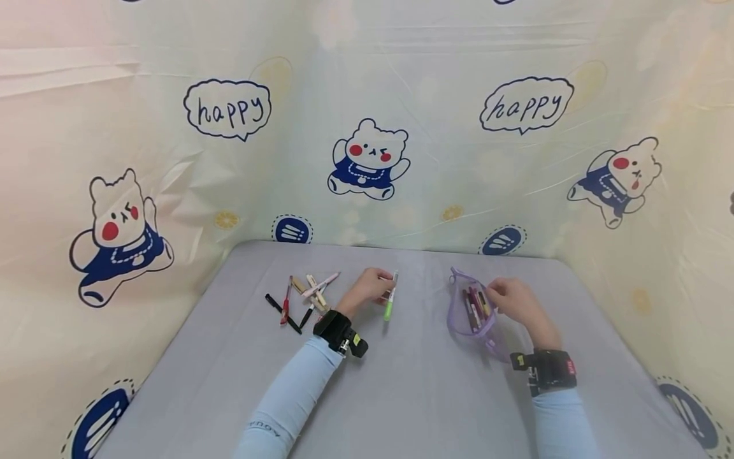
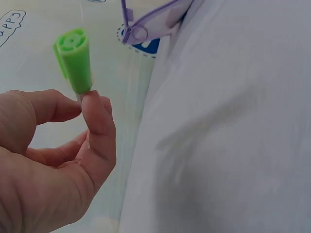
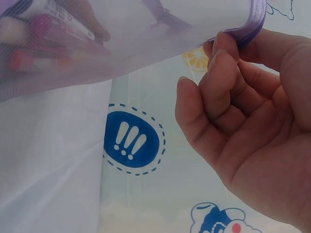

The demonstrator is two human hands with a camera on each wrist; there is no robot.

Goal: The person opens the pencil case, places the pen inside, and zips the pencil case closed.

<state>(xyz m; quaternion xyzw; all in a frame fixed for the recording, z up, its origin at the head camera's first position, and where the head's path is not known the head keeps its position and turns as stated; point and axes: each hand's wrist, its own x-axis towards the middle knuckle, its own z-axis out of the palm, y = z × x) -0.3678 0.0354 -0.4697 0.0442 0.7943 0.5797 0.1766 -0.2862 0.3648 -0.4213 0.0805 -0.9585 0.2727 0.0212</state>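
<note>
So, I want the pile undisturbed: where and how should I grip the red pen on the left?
I'd pinch the red pen mid-length from above, on its left and right sides: it's slim and lies roughly front to back, its near half crossing a black pen and its far tip beside a tan pen.

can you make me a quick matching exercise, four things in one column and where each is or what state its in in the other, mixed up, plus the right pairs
Column one
1. green-capped pen
2. mesh pouch
3. red pen
4. right hand

Column two
A. on the table among loose pens
B. gripping a purple rim
C. pinched in the left hand
D. has several pens inside

Right pairs
1-C, 2-D, 3-A, 4-B
</note>
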